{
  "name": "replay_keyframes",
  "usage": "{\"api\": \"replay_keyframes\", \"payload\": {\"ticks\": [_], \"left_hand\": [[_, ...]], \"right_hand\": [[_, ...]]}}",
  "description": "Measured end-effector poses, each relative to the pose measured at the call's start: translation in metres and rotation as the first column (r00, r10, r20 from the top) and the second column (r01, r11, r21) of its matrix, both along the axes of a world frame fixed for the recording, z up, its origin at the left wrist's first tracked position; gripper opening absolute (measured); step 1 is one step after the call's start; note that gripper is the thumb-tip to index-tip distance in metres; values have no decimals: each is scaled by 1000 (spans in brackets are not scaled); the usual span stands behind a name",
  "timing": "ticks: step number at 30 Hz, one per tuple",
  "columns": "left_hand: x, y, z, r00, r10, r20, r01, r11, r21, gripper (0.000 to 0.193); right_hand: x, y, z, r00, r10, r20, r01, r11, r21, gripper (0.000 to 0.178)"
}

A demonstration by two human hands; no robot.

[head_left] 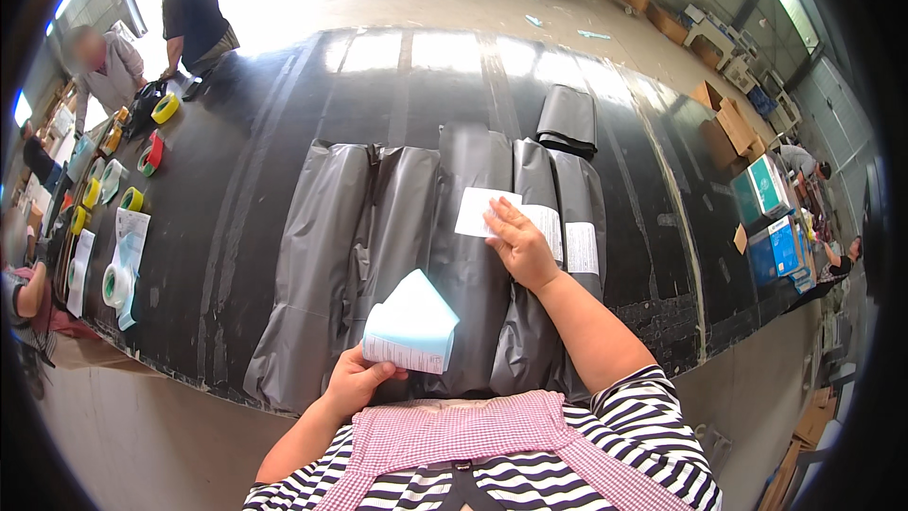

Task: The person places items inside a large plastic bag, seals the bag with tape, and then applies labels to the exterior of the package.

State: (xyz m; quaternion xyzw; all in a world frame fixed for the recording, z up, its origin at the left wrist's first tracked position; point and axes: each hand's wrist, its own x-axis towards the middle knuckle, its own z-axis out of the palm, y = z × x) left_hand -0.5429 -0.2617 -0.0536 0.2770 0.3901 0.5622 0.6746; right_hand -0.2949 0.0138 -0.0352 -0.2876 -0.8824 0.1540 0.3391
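Note:
Several long grey plastic mailing bags, filled out into parcels, lie side by side in front of me. Low over them, my left hand is closed on a folded strip of shipping labels with light blue backing, its printed side toward me. My right hand rests with fingers stretched over the right part of a white label on the middle parcel. Whether the label is fully stuck down, I cannot tell. Printed labels show on the two parcels to the right.
A folded grey stack of bags lies beyond the parcels on the black table. Tape rolls and label sheets line its left side. Blue boxes stand at the right. Other people are at the table's sides.

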Motion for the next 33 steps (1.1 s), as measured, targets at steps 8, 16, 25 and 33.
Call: {"api": "replay_keyframes", "payload": {"ticks": [8,16,25,33], "left_hand": [[1,2,1,999,18,38,-18,1000,-3,28],[1,0,1,999,31,41,-31,1000,3,28],[7,6,18,997,71,11,-70,996,-58,28],[12,29,55,910,355,213,-342,935,-96,42]], "right_hand": [[6,-4,-6,993,93,78,-83,989,-121,37],[5,-35,42,852,56,520,63,976,-208,44],[-62,-5,3,750,-170,640,403,884,-236,60],[-25,-90,103,1000,-23,-10,17,913,-409,36]]}}
